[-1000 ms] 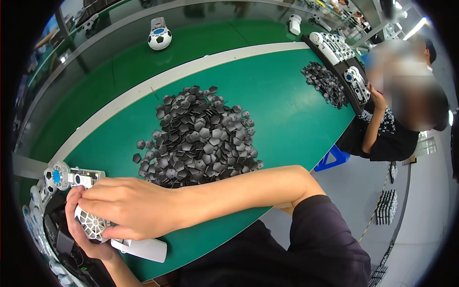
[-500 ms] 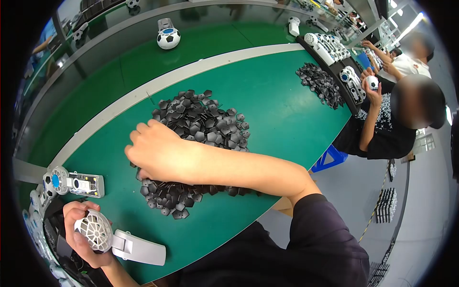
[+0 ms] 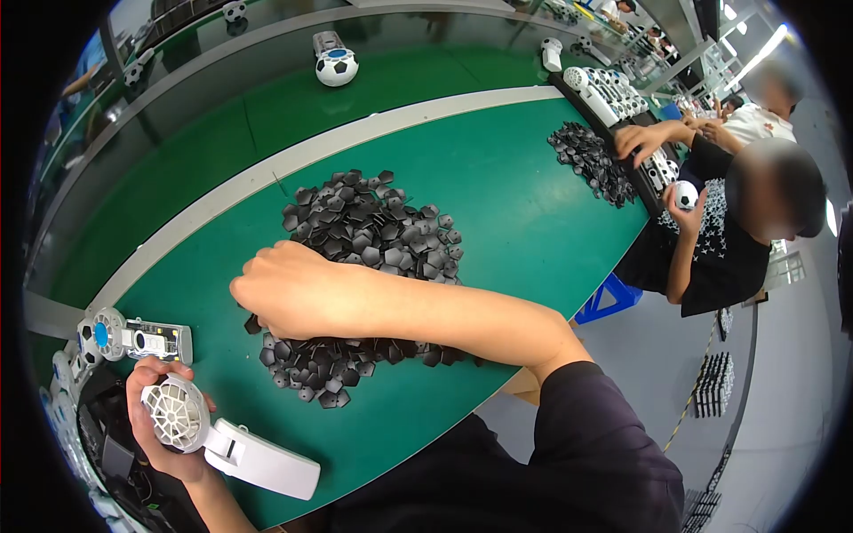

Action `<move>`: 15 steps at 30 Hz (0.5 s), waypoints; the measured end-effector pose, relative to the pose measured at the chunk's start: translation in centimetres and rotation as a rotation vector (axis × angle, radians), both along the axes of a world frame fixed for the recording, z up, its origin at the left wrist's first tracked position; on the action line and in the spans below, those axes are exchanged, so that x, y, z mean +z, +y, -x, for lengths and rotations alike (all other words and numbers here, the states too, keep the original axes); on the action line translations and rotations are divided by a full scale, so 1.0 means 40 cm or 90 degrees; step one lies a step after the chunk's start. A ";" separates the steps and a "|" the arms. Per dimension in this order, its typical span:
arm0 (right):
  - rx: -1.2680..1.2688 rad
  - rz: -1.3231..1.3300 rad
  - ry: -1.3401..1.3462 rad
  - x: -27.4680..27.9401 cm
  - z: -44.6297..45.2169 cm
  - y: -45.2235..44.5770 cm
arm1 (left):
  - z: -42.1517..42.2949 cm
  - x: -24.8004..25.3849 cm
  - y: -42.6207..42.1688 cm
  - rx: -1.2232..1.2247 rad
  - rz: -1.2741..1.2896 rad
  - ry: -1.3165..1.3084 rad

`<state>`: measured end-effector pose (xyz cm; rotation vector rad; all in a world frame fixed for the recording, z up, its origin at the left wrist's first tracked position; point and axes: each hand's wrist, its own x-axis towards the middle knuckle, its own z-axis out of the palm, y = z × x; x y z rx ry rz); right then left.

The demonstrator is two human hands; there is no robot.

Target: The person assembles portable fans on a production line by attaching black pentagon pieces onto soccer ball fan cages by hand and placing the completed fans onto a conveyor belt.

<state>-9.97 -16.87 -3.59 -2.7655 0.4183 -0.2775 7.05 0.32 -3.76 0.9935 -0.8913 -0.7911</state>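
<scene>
My left hand (image 3: 167, 455) is wrapped round the head of a white handheld fan (image 3: 267, 462). The fan's grille faces up and its handle points to the lower right, above the green table. My right hand (image 3: 289, 289) is closed, back upward, at the left side of a heap of black pentagon pieces (image 3: 355, 218). Its fingertips are hidden under the hand, so what they hold cannot be seen. A black piece (image 3: 252, 325) shows just below those fingers. Part of the heap lies behind my right forearm.
At the left lies another fan (image 3: 160, 339) with its handle opened. A football-patterned fan (image 3: 338, 67) rests on the green belt (image 3: 267, 120) beyond the pale rail. To the right, a co-worker's hand (image 3: 647, 140) is near a smaller black heap (image 3: 591, 160) and a fan tray (image 3: 569, 89).
My left hand and the fan have shifted slightly right. My right hand has turned a little, with its fingers tucked further under. The co-worker's hand has moved out over the tray.
</scene>
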 end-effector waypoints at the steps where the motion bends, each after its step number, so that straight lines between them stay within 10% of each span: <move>1: 0.000 0.001 0.000 0.005 0.001 -0.002 | 0.000 0.001 0.000 -0.011 -0.005 0.036; 15: 0.016 -0.103 -0.094 0.018 -0.006 0.010 | 0.003 0.004 -0.009 -0.051 0.002 0.128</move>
